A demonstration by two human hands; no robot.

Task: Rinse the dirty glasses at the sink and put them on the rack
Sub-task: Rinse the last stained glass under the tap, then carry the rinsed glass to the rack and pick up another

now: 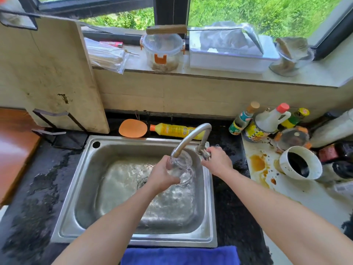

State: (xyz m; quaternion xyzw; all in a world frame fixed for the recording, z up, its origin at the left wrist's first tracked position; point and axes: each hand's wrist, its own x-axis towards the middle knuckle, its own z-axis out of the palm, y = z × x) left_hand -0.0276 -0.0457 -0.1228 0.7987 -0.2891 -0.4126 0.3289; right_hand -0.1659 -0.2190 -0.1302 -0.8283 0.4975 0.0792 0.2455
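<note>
Dark counter (38,197): wet and mottled, running along the left and near sides of the sink. Its left stretch offers open room.

Cutting board (57,73): stands tilted at far left in a black wire stand (57,131), its right edge just beside the sink's far-left corner.

Steel sink (67,213): rim exposed on all four sides; rippling water lies in the basin. The left half of the basin is unoccupied.

Blue towel (179,255): lies along the near edge, touching the sink's near rim.

Pale stained surface (256,163): borders the sink on the right and is crowded at its far end with condiment bottles (267,119) and a white cup (300,162) holding dark liquid.

Yellow bottle (173,130): lies on its side behind the far rim, an orange pad (132,128) just left of it.

Faucet (193,133): rises from the far-right corner and arches left over the basin.

Left hand (162,175): fingers wrapped round the glass (183,165), held above the basin directly under the spout, clear of the sink walls.

Right hand (217,161): apart from the left, fingers curled on the tap handle (203,153) at the faucet's base.
</note>
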